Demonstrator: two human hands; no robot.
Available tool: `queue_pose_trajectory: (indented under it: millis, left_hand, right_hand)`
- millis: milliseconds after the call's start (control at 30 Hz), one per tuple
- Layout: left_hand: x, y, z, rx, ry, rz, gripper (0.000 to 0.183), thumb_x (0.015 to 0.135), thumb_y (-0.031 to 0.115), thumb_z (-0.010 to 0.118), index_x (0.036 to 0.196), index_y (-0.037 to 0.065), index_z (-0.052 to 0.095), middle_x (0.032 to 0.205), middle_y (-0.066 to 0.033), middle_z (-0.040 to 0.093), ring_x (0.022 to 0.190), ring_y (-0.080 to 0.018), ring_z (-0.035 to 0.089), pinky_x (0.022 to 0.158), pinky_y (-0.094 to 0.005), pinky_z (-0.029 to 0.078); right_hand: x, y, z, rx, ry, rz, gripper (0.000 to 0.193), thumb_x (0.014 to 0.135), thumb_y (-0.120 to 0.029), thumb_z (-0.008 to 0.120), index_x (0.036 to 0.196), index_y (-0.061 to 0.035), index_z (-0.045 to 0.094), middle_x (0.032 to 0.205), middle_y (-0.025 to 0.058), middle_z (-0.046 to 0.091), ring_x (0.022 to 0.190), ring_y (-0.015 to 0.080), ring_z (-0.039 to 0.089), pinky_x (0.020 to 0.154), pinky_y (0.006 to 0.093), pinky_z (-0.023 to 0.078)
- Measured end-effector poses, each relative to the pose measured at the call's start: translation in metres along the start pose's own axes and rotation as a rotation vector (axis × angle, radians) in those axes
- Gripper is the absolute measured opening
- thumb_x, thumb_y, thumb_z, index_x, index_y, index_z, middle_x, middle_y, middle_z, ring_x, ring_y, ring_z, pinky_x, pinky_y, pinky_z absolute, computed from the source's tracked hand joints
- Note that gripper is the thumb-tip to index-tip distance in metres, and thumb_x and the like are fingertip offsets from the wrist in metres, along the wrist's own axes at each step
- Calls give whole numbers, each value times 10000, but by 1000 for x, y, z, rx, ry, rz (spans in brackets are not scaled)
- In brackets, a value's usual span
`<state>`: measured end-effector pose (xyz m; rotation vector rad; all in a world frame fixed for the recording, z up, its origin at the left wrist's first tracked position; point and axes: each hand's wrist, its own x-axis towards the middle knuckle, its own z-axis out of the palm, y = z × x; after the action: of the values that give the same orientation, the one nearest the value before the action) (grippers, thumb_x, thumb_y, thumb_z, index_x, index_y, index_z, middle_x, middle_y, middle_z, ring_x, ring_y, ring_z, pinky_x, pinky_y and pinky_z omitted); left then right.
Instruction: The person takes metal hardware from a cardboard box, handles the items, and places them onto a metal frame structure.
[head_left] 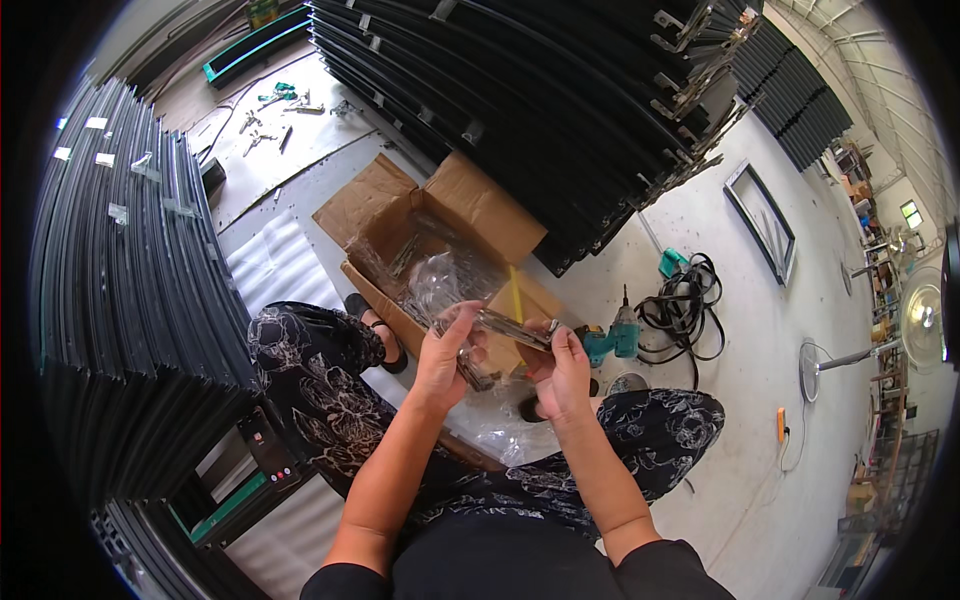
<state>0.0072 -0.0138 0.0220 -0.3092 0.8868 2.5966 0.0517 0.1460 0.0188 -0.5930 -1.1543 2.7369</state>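
Note:
Between my hands, above an open cardboard box [375,205], is a long, thin metal stay hinge [512,328]. My left hand [447,362] is closed around its left end, and a second metal piece [474,372] shows below those fingers. The right end is pinched by my right hand [562,375], fingertips on the metal. Clear plastic wrap [437,283] bulges up out of the box beside my left hand. More metal pieces [405,255] lie inside the box, partly hidden under plastic.
Right of the box a teal cordless drill [622,335] stands bit up, beside a coiled black cable [690,310]. Stacked black frames rise at left [150,250] and ahead [520,110]. Loose hardware [270,125] lies on a far white sheet. A fan [812,370] stands at right.

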Motion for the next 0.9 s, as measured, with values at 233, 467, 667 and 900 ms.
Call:
queue_pose_trajectory:
  millis: [233, 467, 667, 900]
  left_hand:
    - [5, 3, -19, 205, 177, 283, 133, 860, 147, 589, 896, 23, 622, 768, -10, 599, 631, -89, 545, 533, -236, 430]
    - [0, 2, -8, 248, 34, 275, 97, 874, 117, 565, 905, 27, 578, 760, -12, 600, 597, -80, 551, 536, -226, 446]
    - [4, -5, -19, 397, 14, 356, 80, 874, 63, 560, 941, 34, 529, 752, 3, 569, 596, -63, 531, 527, -208, 440]
    - [-1, -25, -20, 807, -64, 563, 160, 793, -1, 595, 928, 22, 513, 731, 16, 543, 612, -70, 511, 553, -215, 430]
  right_hand:
    - [-6, -16, -12, -371, -226, 220, 202, 924, -164, 544, 1052, -9, 564, 1021, 112, 630, 931, 213, 613, 874, 337, 490]
    - [3, -16, 41, -1287, -473, -296, 350, 849, -348, 619, 973, -21, 631, 855, 152, 637, 782, 310, 616, 666, 343, 464]
    - [13, -6, 36, -1341, -390, -224, 283, 849, -298, 623, 904, -22, 653, 716, 134, 623, 692, 283, 627, 605, 339, 459]
    - [68, 17, -7, -925, -146, -48, 294, 888, -261, 605, 787, 15, 616, 671, 44, 615, 645, 157, 644, 560, 270, 464]
